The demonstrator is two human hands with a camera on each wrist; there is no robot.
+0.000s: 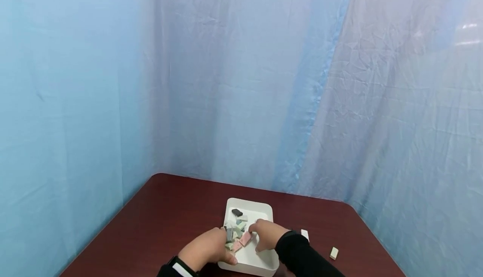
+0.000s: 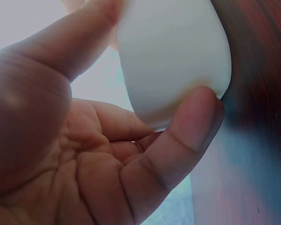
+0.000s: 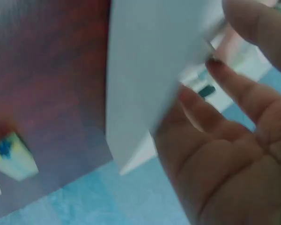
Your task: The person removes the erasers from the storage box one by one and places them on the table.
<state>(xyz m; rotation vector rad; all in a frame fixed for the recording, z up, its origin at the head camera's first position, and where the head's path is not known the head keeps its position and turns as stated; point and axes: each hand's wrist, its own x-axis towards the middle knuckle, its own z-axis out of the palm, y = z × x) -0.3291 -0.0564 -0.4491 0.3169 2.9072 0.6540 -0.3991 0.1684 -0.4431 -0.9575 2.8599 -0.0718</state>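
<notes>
A white rectangular tray (image 1: 253, 269) lies on the table with several small blocks in it: a pink block (image 1: 245, 238), pale green ones, grey ones and a dark block (image 1: 237, 212). My left hand (image 1: 207, 247) grips the tray's near left side, thumb at the rim. In the left wrist view, a fingertip (image 2: 196, 112) presses the tray's white outer wall (image 2: 173, 51). My right hand (image 1: 268, 234) reaches over the right rim, thumb and fingers spread apart beside the pink block. Blurred in the right wrist view, its fingers (image 3: 239, 89) hang inside the tray wall (image 3: 140, 61).
Right of the tray, a white block (image 1: 305, 234) and a cream block (image 1: 334, 253) lie on the dark red table (image 1: 181, 210). The cream block (image 3: 16, 157) bears a blue mark in the right wrist view. Pale blue curtains (image 1: 241, 80) hang around the table.
</notes>
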